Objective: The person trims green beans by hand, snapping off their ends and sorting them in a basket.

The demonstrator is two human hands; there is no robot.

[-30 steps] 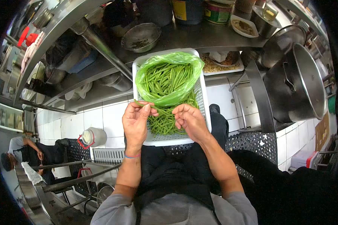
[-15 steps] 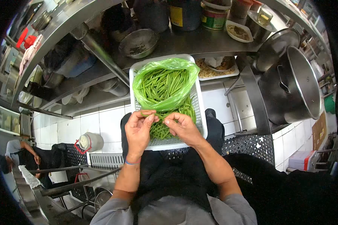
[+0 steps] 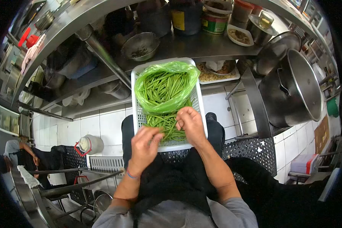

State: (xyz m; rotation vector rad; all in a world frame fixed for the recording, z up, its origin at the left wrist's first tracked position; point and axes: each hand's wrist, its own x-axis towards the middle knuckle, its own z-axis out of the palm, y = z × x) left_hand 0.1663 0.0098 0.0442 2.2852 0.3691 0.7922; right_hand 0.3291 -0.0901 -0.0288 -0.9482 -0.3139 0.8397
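Observation:
Green beans (image 3: 164,89) fill an open, translucent green plastic bag (image 3: 152,106), which sits in a white perforated basket (image 3: 202,121) on the lap. More loose green beans (image 3: 167,122) lie in the near part of the basket, below the bag's mouth. My left hand (image 3: 143,147) is over the basket's near left corner, its fingers bent and smeared by motion. Over the loose beans on the right is my right hand (image 3: 190,124), fingers curled together. Whatever it pinches, if anything, is hidden.
A metal shelf (image 3: 178,47) ahead bears a bowl (image 3: 140,46) and several containers. To the right stands a large pot (image 3: 288,89). A white bucket (image 3: 91,144) is on the tiled floor at left. Another person (image 3: 38,161) sits at far left.
My hands, earlier close together with a green bean between their fingertips, have moved apart. The left has dropped nearer my body; the right has risen slightly.

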